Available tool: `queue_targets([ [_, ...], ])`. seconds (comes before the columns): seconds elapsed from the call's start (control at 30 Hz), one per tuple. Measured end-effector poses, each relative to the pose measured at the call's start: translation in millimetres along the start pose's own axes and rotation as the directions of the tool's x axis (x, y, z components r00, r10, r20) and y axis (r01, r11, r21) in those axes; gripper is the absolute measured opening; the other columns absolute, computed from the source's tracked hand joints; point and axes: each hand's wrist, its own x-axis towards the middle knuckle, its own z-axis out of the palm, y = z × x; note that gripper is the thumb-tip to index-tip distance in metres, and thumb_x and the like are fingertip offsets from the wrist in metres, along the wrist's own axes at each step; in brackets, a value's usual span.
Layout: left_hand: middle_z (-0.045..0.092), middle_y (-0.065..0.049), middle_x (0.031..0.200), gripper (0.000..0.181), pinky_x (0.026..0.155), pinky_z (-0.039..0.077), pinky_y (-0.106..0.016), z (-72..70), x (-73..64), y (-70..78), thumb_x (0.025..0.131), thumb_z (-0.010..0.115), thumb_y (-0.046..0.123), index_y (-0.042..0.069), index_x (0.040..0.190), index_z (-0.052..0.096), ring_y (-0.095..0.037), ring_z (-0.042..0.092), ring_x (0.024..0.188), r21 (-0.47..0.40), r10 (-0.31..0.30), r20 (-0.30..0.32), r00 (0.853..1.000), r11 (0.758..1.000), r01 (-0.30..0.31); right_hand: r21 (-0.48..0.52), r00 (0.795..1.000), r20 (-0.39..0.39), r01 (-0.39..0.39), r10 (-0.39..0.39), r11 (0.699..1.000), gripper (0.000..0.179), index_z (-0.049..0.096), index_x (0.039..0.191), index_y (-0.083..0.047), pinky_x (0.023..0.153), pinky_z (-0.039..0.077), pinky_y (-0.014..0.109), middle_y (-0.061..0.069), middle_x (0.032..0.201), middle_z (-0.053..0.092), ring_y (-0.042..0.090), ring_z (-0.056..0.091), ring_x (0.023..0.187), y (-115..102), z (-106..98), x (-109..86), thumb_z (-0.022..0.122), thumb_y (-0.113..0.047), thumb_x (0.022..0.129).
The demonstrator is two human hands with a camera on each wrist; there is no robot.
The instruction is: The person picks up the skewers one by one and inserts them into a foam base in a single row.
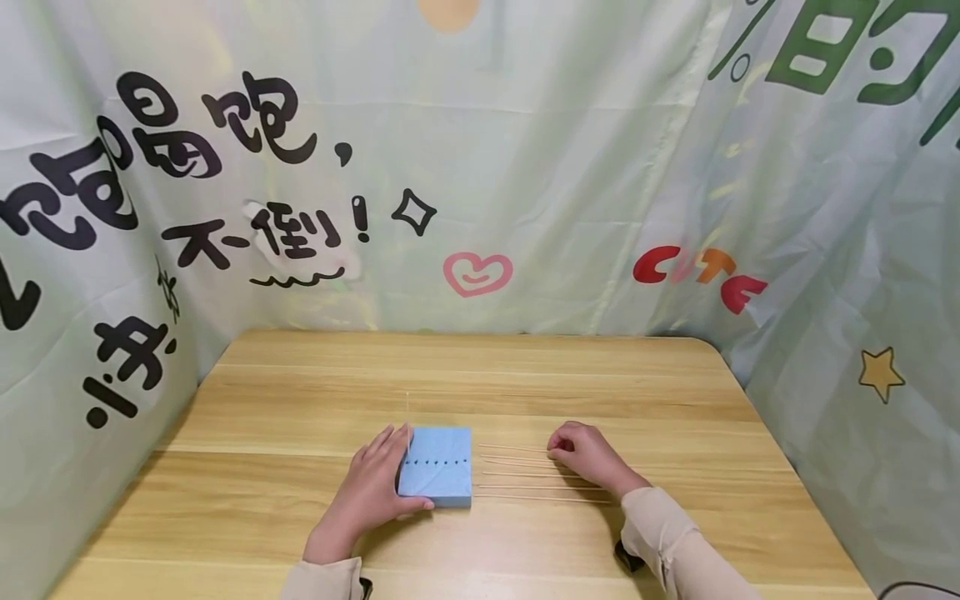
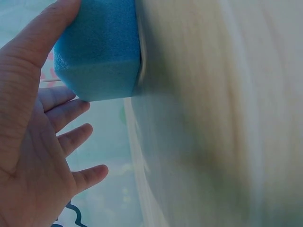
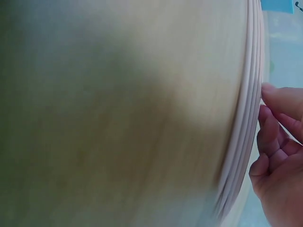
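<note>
A light blue foam block (image 1: pixel 442 483) lies on the table with a row of small dark holes across its top. My left hand (image 1: pixel 369 483) grips its left side, thumb at the front edge and fingers along the far left side. One thin wooden stick (image 1: pixel 408 410) stands upright at the block's left end. Several more wooden sticks (image 1: pixel 517 474) lie side by side to the right of the block. Over their far side my right hand (image 1: pixel 588 457) has curled fingers, thumb and forefinger pinching at the farthest stick (image 3: pixel 259 90); the grip is partly hidden.
The wooden table (image 1: pixel 480 375) has rounded far corners. Printed cloth (image 1: pixel 525 183) hangs behind it and along both sides. A dark cable-like curve (image 1: pixel 918 586) shows at the lower right corner.
</note>
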Motion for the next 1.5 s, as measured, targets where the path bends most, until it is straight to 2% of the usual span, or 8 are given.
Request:
queue_targets([
  [0.43,0.037,-0.016,0.148,0.116,0.106,0.024,-0.063,2.2,-0.3,0.2,0.055,0.084,0.055,0.0,0.145,0.034,-0.039,0.028,0.137,-0.009,-0.01,0.015,1.0,1.0,0.01,-0.1,1.0,0.018,0.0,0.001,0.995,0.013,0.063,0.075,-0.012,0.059,0.043,0.022,-0.007,0.073,0.05,0.005,0.045,0.066,-5,3,0.9,0.067,-0.007,0.086],
  [0.57,0.036,-0.016,0.148,0.116,0.106,0.024,-0.062,2.3,-1.2,1.3,0.055,0.084,0.055,0.0,0.144,0.035,-0.038,0.028,0.137,-0.012,-0.013,0.017,1.0,1.0,0.014,-0.11,1.0,-0.002,-0.006,0.006,0.994,0.013,0.062,0.075,-0.013,0.06,0.045,0.022,-0.008,0.074,0.051,0.005,0.045,0.067,-7,4,-0.8,0.066,-0.008,0.087],
  [0.9,0.038,-0.016,0.147,0.115,0.106,0.025,-0.062,3.4,-0.7,0.8,0.056,0.084,0.055,0.0,0.144,0.035,-0.038,0.029,0.137,-0.003,-0.004,0.01,1.0,1.0,0.004,0.002,0.988,-0.134,-0.071,0.071,0.997,0.012,0.062,0.077,-0.011,0.054,0.04,0.021,-0.006,0.068,0.05,0.006,0.043,0.058,-12,-2,-4.8,0.063,-0.005,0.088],
  [1.0,0.038,-0.016,0.147,0.115,0.106,0.025,-0.062,2.7,-0.2,1.0,0.055,0.084,0.054,0.0,0.144,0.035,-0.039,0.029,0.137,0.001,0.002,0.003,1.0,1.0,-0.002,0.029,0.979,-0.199,-0.048,0.053,0.998,0.009,0.063,0.079,-0.008,0.054,0.041,0.021,-0.005,0.068,0.051,0.006,0.044,0.06,-11,-5,-5.8,0.065,-0.004,0.087],
  [1.17,0.038,-0.017,0.147,0.115,0.107,0.025,-0.062,2.0,0.1,0.9,0.055,0.084,0.054,0.0,0.144,0.035,-0.038,0.029,0.137,-0.001,0.0,0.004,1.0,1.0,0.0,0.075,0.954,-0.291,-0.046,0.066,0.996,0.007,0.065,0.081,-0.008,0.057,0.043,0.022,-0.004,0.072,0.056,0.008,0.046,0.065,-11,-13,-6.3,0.068,-0.004,0.085],
  [1.3,0.039,-0.017,0.146,0.115,0.106,0.026,-0.062,1.3,-0.4,1.1,0.056,0.084,0.054,-0.001,0.144,0.035,-0.039,0.029,0.136,0.008,0.002,0.0,1.0,1.0,-0.002,0.128,0.942,-0.317,-0.071,0.109,0.989,0.004,0.066,0.083,-0.007,0.057,0.042,0.022,-0.003,0.072,0.058,0.01,0.047,0.066,-13,-20,-5.6,0.067,-0.007,0.087],
  [1.5,0.039,-0.017,0.146,0.114,0.106,0.026,-0.062,0.7,-0.7,0.9,0.056,0.085,0.053,-0.001,0.143,0.036,-0.039,0.03,0.136,0.008,0.003,-0.004,1.0,1.0,-0.003,0.248,0.941,-0.311,-0.053,0.131,0.967,0.007,0.066,0.092,-0.002,0.057,0.047,0.022,0.007,0.075,0.062,0.01,0.054,0.065,-18,-29,-5.7,0.063,-0.008,0.09],
])
